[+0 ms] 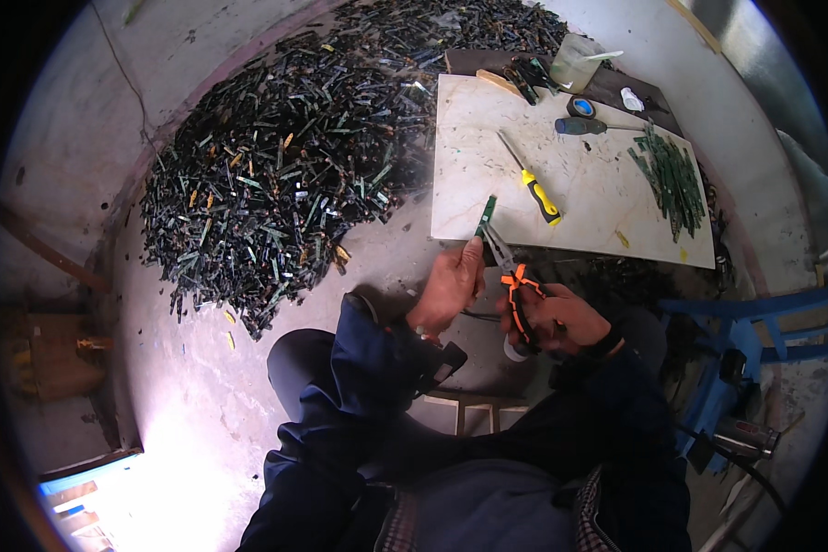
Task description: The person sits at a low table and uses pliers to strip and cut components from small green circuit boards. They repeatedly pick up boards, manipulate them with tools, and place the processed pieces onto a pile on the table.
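A narrow green circuit board strip (pixel 487 213) stands up from between the thumb and fingers of my left hand (pixel 450 285), which is closed on it. My right hand (pixel 561 317) is wrapped round the orange and black handles of long-nose pliers (pixel 516 291). The pliers' metal jaws reach up beside the strip, close to my left thumb; whether they grip it I cannot tell. Just beyond, a yellow and black screwdriver (pixel 540 196) lies on the pale board (pixel 469 166). Several green strips (pixel 672 179) are heaped at the board's right side.
A large pile of dark strips (pixel 285 166) covers the floor at left and back. On the far part of the work surface are a dark-handled screwdriver (pixel 581 126), a tape roll (pixel 580 107) and a plastic cup (pixel 575 64). A blue chair (pixel 736 340) stands at right.
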The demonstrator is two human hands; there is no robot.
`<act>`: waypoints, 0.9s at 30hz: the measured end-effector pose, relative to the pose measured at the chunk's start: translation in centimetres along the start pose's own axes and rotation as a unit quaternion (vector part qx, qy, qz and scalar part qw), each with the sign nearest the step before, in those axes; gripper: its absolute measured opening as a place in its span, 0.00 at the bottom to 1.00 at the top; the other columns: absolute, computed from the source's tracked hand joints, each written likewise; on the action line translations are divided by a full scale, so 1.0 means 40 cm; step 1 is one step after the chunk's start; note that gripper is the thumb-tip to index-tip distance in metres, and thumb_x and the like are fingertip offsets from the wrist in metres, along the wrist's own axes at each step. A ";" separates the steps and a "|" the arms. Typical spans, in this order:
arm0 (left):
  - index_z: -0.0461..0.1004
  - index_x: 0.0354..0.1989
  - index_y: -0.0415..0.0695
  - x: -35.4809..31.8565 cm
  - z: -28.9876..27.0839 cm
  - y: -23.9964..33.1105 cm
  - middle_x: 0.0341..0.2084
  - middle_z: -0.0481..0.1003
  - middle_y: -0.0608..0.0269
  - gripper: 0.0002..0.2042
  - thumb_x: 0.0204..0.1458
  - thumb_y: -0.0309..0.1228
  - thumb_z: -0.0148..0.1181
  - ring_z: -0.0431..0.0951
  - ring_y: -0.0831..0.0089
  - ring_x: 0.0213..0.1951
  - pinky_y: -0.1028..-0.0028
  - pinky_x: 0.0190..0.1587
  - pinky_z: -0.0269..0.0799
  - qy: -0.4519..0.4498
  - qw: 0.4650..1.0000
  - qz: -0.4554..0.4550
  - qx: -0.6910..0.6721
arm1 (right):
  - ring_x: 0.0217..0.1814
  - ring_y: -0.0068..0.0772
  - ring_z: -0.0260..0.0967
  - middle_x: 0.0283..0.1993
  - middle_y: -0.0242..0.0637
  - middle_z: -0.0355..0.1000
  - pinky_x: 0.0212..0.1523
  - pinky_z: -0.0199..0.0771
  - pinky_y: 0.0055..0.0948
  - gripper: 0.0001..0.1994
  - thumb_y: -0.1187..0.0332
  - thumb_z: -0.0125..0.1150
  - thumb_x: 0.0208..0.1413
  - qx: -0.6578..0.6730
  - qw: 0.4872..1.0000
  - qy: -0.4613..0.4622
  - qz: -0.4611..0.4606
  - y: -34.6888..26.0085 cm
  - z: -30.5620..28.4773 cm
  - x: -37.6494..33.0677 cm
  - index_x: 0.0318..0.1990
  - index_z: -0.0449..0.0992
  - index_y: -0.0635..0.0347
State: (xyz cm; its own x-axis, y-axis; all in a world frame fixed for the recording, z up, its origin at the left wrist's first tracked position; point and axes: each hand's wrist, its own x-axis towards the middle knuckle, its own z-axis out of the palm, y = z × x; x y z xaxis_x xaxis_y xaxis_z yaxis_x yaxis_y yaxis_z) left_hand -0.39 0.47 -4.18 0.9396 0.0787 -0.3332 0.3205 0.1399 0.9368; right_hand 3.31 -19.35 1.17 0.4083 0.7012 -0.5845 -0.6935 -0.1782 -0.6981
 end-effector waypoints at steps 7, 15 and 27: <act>0.65 0.18 0.42 0.000 -0.001 0.003 0.10 0.64 0.66 0.27 0.63 0.50 0.40 0.60 0.80 0.12 0.77 0.16 0.56 0.001 1.000 0.003 -0.013 | 0.39 0.33 0.75 0.41 0.42 0.74 0.23 0.71 0.22 0.20 0.67 0.51 0.52 0.005 0.999 -0.052 0.000 -0.016 0.001 -0.010 0.52 0.69 0.67; 0.65 0.17 0.42 0.002 -0.003 0.007 0.10 0.64 0.65 0.28 0.62 0.51 0.39 0.60 0.78 0.13 0.75 0.17 0.55 -0.006 1.000 -0.016 -0.010 | 0.37 0.33 0.74 0.40 0.41 0.73 0.23 0.71 0.22 0.20 0.64 0.50 0.54 0.021 0.997 -0.069 0.005 -0.006 0.001 0.005 0.52 0.69 0.66; 0.64 0.17 0.44 0.003 -0.008 0.001 0.10 0.64 0.65 0.26 0.63 0.50 0.40 0.61 0.79 0.12 0.77 0.16 0.55 -0.013 0.999 -0.016 -0.033 | 0.30 0.29 0.70 0.35 0.39 0.72 0.22 0.67 0.23 0.21 0.64 0.47 0.49 0.050 0.998 -0.037 0.031 0.005 0.001 0.012 0.49 0.70 0.69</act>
State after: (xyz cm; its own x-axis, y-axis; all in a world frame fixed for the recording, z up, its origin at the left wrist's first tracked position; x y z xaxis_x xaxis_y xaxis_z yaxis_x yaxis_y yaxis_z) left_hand -0.28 0.81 -4.21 0.9321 0.0480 -0.3589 0.3424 0.2059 0.9167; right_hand 3.34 -19.00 0.76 0.3203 0.7405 -0.5908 -0.7733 -0.1559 -0.6146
